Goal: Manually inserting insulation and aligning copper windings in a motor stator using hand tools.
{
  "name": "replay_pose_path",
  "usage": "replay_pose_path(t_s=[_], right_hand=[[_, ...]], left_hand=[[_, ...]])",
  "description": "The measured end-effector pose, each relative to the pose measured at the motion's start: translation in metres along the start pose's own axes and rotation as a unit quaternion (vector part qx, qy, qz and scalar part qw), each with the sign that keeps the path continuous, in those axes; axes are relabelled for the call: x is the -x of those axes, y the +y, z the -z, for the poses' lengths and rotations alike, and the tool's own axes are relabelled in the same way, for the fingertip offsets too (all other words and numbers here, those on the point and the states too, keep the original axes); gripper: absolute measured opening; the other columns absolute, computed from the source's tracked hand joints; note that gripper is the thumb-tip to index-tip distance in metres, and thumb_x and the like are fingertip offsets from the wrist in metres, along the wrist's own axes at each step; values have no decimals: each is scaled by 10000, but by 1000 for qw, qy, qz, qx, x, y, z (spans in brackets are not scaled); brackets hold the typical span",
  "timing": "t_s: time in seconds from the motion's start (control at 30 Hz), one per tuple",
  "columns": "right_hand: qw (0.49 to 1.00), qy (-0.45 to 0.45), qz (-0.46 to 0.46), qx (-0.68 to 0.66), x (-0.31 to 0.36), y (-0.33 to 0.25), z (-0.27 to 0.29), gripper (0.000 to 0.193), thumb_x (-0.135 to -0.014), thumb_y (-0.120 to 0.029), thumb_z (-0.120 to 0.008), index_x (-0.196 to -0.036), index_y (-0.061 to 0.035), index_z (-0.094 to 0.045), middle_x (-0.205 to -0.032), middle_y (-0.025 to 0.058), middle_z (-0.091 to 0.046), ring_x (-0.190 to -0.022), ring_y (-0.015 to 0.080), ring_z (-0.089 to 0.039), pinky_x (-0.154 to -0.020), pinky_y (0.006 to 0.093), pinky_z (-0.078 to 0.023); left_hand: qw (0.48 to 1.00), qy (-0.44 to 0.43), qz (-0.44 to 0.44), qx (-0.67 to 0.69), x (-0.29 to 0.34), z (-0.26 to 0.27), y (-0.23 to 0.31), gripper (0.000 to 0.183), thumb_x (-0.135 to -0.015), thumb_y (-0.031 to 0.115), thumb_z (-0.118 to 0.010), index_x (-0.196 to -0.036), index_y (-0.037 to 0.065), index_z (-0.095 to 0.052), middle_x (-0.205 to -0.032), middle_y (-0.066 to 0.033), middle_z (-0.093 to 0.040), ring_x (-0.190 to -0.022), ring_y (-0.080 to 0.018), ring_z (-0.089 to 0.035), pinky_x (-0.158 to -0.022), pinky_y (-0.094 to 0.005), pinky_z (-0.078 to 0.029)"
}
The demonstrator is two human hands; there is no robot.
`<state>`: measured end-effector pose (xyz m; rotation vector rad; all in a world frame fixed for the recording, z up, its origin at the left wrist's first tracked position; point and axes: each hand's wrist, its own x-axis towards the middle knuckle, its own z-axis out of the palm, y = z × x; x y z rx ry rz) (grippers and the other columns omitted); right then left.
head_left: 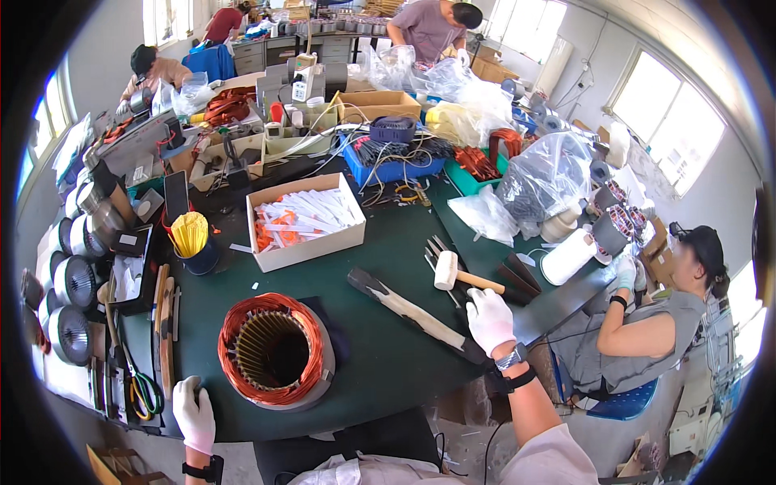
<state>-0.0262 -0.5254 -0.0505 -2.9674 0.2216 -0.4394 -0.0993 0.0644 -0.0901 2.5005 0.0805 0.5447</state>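
A stator (275,349) with an orange-red copper winding stands on the green table in front of me, its slotted bore facing up. My left hand (194,416), in a white glove, lies at the table's near edge left of the stator, holding nothing visible. To the right, my gloved right hand (491,323) is at the handle of a mallet (446,271) with a pale head. Its fingers look extended, their tips by the handle; a firm grip does not show. Left of that hand lies a worn wooden bar (412,311), dark at both ends.
A cardboard box (311,246) of white and orange strips stands beyond the stator. Left are a cup of yellow strips (194,242), scissors (144,392) and wire spools (71,331). Forked tools (436,246) lie near the mallet. A co-worker (655,323) sits at right.
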Motion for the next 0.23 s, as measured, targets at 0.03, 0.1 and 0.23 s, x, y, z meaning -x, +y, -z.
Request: replay_pose_path(t_s=[0.03, 0.1, 0.23], right_hand=[[999, 6, 25, 24, -5, 6, -7, 224, -941, -183, -626, -1104, -73, -734, -981, 146, -663, -964, 340, -662, -809, 472, -568], [997, 4, 40, 61, -14, 6, -3, 219, -938, -181, -626, -1093, -75, -740, -981, 147, -659, -959, 340, -662, -804, 467, -568], [992, -50, 85, 81, -31, 7, 14, 203, -925, -195, -636, -1056, -95, -754, -1004, 137, -661, -958, 353, -657, -803, 479, -566]], left_hand=[[1000, -1, -6, -12, 0, 1, 0, 220, -887, -61, -606, -1101, -29, -644, -1000, -170, -632, -955, -336, -637, -878, -403, -527], [1000, -1, -9, -28, 0, 5, 0, 219, -883, -64, -609, -1096, -30, -644, -1000, -172, -632, -950, -336, -637, -869, -405, -528], [1000, -5, 20, -15, 0, 7, 4, 215, -881, -54, -618, -1093, -26, -646, -999, -177, -633, -947, -340, -638, -881, -415, -522]])
